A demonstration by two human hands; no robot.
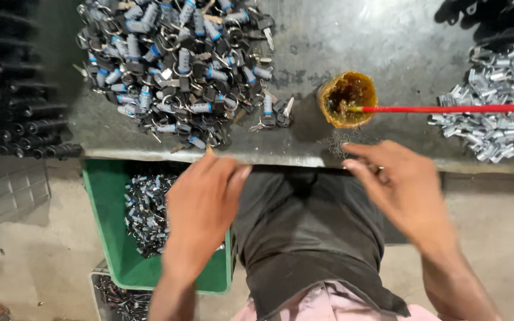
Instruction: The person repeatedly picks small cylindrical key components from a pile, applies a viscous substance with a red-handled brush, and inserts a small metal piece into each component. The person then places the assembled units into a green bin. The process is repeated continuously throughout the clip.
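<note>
My left hand (203,205) hovers at the near edge of the grey worktable (388,41), fingers loosely together, just below a big pile of black keys with grey-blue lock cylinders (179,65). Whether it pinches a small part is unclear from the blur. My right hand (403,187) is spread out near the table edge, fingers apart, holding nothing, just below a small round cup of brown grease (347,98) with a red stick (453,109) resting in it.
A heap of shiny silver metal parts (498,104) lies at the right of the table. A green bin (111,238) with assembled cylinders sits on the floor under the left edge. Black tubes (19,101) are stacked at the far left.
</note>
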